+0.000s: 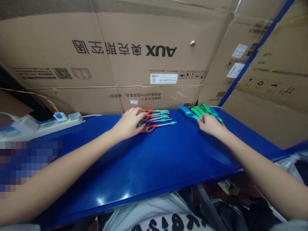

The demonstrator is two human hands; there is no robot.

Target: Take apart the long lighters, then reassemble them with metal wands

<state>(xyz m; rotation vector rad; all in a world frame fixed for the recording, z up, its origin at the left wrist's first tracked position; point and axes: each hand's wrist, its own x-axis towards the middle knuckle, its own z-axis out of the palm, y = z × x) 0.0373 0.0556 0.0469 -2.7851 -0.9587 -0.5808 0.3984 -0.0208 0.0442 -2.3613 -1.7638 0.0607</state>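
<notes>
Several long-nosed lighters [149,129] with red and orange handles, metal tubes and teal tips lie side by side on the blue table [154,166], tubes pointing right. My left hand [130,123] rests over their handles, fingers apart and curved, touching them; its palm hides the handle ends. To the right, near the back wall, lie several green and blue lighters [197,111], handles towards the wall. My right hand [209,124] is closed, thumb and fingers pinched on a light blue lighter [194,116] at the left of that group. The hand covers part of these lighters.
Cardboard panels [120,73] stand along the back, and another cardboard panel [260,122] rises at the right. A white power strip [55,125] with plugs lies at the back left. The table's front edge [134,203] runs close to my body.
</notes>
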